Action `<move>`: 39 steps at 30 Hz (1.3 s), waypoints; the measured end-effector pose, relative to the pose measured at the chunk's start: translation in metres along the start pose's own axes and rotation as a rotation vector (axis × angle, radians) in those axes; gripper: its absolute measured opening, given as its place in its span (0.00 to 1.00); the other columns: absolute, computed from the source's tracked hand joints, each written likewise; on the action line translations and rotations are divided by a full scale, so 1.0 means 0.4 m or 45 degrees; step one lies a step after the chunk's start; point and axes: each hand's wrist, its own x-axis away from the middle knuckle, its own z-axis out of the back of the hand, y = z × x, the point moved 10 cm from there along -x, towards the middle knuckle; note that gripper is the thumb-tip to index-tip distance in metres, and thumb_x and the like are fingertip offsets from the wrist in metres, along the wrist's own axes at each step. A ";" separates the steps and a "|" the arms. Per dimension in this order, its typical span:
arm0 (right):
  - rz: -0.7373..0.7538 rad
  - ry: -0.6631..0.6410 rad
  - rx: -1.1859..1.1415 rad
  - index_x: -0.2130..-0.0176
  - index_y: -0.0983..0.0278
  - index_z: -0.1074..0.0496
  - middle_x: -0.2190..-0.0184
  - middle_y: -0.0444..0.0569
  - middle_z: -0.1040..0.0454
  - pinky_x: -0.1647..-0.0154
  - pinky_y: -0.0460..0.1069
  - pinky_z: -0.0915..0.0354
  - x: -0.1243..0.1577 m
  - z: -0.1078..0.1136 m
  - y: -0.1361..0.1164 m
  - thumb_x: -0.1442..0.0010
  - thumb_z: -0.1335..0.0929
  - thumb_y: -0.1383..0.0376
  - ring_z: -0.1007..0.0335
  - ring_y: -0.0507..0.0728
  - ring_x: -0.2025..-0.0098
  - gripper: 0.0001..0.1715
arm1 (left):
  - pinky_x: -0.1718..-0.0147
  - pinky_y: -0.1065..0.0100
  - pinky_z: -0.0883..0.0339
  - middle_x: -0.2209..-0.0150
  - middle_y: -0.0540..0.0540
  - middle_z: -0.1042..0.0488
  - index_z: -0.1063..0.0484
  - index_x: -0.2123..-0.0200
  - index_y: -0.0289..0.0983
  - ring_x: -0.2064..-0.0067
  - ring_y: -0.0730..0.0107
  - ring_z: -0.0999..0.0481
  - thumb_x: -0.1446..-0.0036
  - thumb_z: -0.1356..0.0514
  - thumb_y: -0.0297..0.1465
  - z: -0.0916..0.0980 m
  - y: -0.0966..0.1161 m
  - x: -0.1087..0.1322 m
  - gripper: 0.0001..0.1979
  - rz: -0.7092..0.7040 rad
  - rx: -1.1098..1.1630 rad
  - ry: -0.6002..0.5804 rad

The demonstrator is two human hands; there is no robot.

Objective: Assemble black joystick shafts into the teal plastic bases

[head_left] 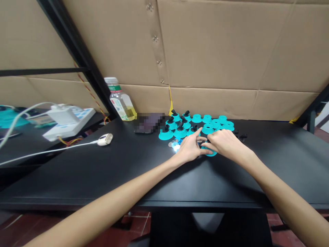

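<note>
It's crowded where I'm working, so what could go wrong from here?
A slip of the left hand or right hand, which meet over one teal disc, might scatter the packed teal discs just behind. The loose small black pieces beside the right hand could be swept away by that wrist.

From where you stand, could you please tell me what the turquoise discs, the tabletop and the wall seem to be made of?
Turquoise discs: probably moulded plastic or rubber, uniform colour, soft sheen. Tabletop: black, faintly reflective, perhaps laminate or painted metal. Wall: brown cardboard sheets, with visible seams and creases.
</note>
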 end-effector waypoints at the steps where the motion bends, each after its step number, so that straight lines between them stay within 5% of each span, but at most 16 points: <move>1: -0.013 -0.015 0.007 0.67 0.70 0.25 0.73 0.57 0.25 0.75 0.47 0.51 -0.003 -0.001 0.002 0.33 0.40 0.58 0.30 0.56 0.71 0.22 | 0.66 0.65 0.32 0.54 0.41 0.22 0.52 0.33 0.35 0.70 0.65 0.23 0.61 0.29 0.40 0.000 0.000 -0.001 0.55 0.000 0.006 0.000; 7: 0.053 -0.045 0.026 0.58 0.68 0.26 0.69 0.58 0.24 0.73 0.47 0.49 0.003 -0.013 -0.014 0.32 0.45 0.61 0.29 0.57 0.70 0.23 | 0.65 0.63 0.32 0.66 0.44 0.19 0.49 0.34 0.29 0.71 0.63 0.24 0.59 0.31 0.37 0.005 -0.013 -0.005 0.51 0.019 -0.031 0.030; 12: -0.049 -0.051 -0.044 0.64 0.69 0.25 0.70 0.57 0.24 0.73 0.47 0.50 0.002 -0.018 0.012 0.33 0.45 0.63 0.30 0.57 0.71 0.24 | 0.66 0.64 0.32 0.61 0.42 0.20 0.52 0.33 0.31 0.75 0.68 0.27 0.59 0.32 0.36 0.002 -0.010 -0.002 0.52 0.020 0.031 0.009; 23: -0.154 -0.056 -0.338 0.77 0.68 0.25 0.81 0.52 0.29 0.77 0.47 0.55 -0.036 -0.027 0.062 0.36 0.42 0.56 0.41 0.51 0.79 0.29 | 0.67 0.64 0.34 0.73 0.47 0.22 0.48 0.34 0.30 0.71 0.62 0.24 0.60 0.30 0.42 0.008 -0.009 0.001 0.52 0.062 -0.082 0.035; 31: -0.365 -0.011 -0.353 0.80 0.67 0.28 0.82 0.52 0.31 0.77 0.47 0.54 -0.031 -0.043 0.101 0.36 0.43 0.48 0.38 0.54 0.78 0.35 | 0.66 0.61 0.31 0.62 0.39 0.19 0.50 0.34 0.32 0.71 0.60 0.22 0.61 0.29 0.42 -0.001 -0.021 -0.002 0.55 0.099 0.023 0.003; 36: -0.385 0.002 -0.409 0.83 0.66 0.33 0.85 0.49 0.36 0.75 0.47 0.53 -0.010 -0.032 0.121 0.37 0.47 0.41 0.41 0.52 0.79 0.41 | 0.67 0.60 0.30 0.52 0.35 0.23 0.45 0.35 0.36 0.75 0.64 0.23 0.62 0.28 0.42 0.000 -0.021 -0.003 0.52 0.080 0.056 0.008; 39: -0.276 0.055 -0.557 0.78 0.65 0.30 0.83 0.46 0.35 0.74 0.46 0.51 -0.003 -0.012 0.122 0.35 0.46 0.45 0.42 0.51 0.78 0.37 | 0.67 0.61 0.30 0.50 0.34 0.24 0.47 0.35 0.36 0.73 0.63 0.22 0.62 0.28 0.42 0.002 -0.021 -0.003 0.53 0.073 0.044 0.011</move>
